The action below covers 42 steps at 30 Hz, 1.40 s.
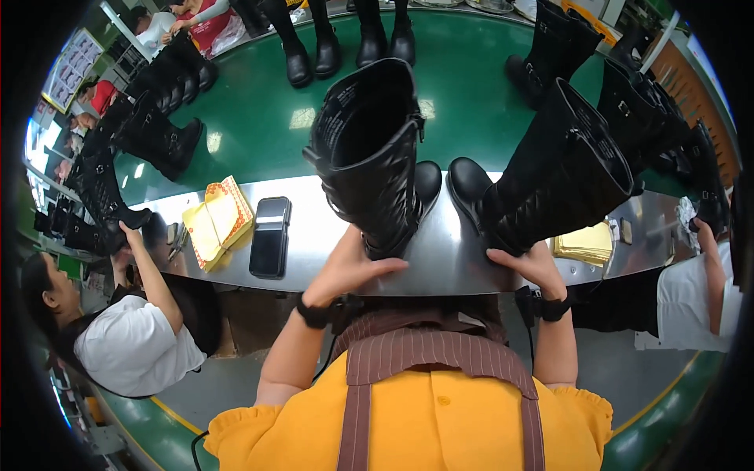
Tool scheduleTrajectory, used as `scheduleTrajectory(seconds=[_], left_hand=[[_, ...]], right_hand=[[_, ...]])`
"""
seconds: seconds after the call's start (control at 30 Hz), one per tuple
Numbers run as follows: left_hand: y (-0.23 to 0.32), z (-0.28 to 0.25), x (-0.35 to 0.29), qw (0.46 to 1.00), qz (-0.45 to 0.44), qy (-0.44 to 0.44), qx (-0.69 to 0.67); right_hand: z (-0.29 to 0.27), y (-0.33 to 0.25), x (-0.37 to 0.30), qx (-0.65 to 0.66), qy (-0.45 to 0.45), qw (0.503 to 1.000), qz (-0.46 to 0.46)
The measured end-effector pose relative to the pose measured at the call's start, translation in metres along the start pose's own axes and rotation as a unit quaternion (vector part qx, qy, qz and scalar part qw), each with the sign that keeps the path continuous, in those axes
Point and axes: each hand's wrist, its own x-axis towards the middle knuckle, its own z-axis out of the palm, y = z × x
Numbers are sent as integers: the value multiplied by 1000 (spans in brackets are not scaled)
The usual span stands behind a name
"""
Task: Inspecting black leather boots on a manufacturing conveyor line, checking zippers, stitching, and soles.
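Observation:
Two tall black boots stand upright at the metal edge in front of me, toes facing away. My left hand (353,271) grips the heel of the left boot (369,180), its thumb stretched out behind the heel. That boot's shaft opens toward me, with a zip on its right side and quilted stitching. My right hand (538,271) holds the right boot (542,173) low at its heel, thumb at the back. This boot's shaft leans to the right. My fingers are partly hidden behind both boots.
Left of me lie yellow papers (218,224) and a black phone (270,237); a yellow paper stack (585,243) lies right. More black boots (345,39) stand on the green belt (255,118). Co-workers sit on both sides, the left person (133,337) holding a boot.

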Motion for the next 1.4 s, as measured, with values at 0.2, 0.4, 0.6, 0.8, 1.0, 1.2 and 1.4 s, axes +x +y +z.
scheduleTrajectory(seconds=[0.2, 0.4, 0.6, 0.8, 1.0, 1.2, 1.4], left_hand=[[-1, 31, 10, 984, -104, 62, -130], [32, 33, 12, 885, -104, 41, -452], [36, 43, 12, 808, -109, -1, -579], [31, 37, 7, 797, -116, -40, -591], [17, 33, 20, 927, -63, 6, -370], [13, 5, 51, 864, 60, -53, -498], [0, 30, 80, 854, -114, -55, -505]], right_hand=[[27, -6, -5, 41, 63, 997, -6], [43, -24, -2, 484, 7, 873, 61], [57, -31, 1, 503, 5, 864, 19], [57, -17, -5, 490, -19, 871, 13], [52, -19, 5, 223, 54, 970, -75], [47, -30, 18, 65, 64, 984, -156], [45, -31, 54, 451, -26, 890, -64]])
